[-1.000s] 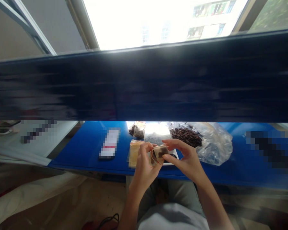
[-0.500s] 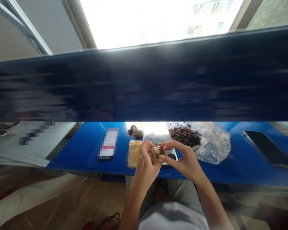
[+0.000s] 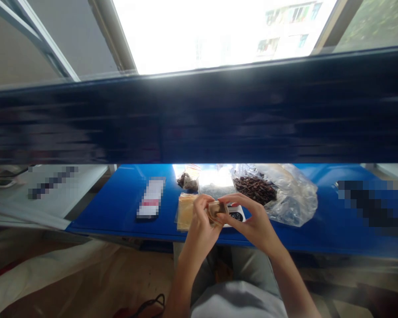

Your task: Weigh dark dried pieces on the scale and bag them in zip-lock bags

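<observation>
My left hand (image 3: 199,225) and my right hand (image 3: 252,219) meet above a blue tabletop (image 3: 99,216). Between their fingertips they pinch a small tan mesh pouch (image 3: 216,210) with dark contents. Just left of my left hand lies a stack of yellowish sachets in clear plastic (image 3: 186,212). Behind my right hand sits a large clear plastic bag of dark brown pieces (image 3: 254,190). A small clear bag of dark pieces (image 3: 187,181) stands farther back, near a shiny flat tray (image 3: 216,183).
A white object with a black mark (image 3: 237,214) lies under my hands. A white packet (image 3: 151,198) lies on the table's left part. A dark blue shelf beam (image 3: 199,119) runs overhead across the view. My knees are below the table's front edge.
Both hands stay at the pouch, which looks more tightly pinched and folded. The view has shifted slightly, and a black phone at the right is now blurred out.
</observation>
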Demonstrator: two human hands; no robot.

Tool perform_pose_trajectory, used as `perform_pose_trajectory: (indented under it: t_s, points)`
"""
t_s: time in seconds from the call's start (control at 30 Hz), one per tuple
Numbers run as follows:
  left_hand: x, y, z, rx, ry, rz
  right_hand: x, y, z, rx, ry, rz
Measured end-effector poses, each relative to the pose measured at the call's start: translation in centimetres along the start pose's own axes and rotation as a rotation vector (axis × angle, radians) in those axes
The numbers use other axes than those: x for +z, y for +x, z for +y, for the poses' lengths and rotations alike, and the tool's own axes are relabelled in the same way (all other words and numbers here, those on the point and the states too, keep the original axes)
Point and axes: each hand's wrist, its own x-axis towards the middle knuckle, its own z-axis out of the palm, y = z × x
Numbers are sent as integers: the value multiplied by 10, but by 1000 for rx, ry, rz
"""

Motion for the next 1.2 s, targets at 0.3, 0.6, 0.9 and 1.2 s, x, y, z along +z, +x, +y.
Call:
perform_pose_trajectory:
  t_s: [0.3,0.6,0.9,1.2]
  points:
    - [5,4,8,-71,-217,-49,-5,1,-7,132,70,164]
    - [1,2,10,-105,-217,21,-7,-1,-9,137,45,184]
    - [1,-8,6,-79,-108,-2,-4,-6,0,87,111,118]
    - [-2,-11,1,-30,11,-68,-5,-10,7,127,168,62]
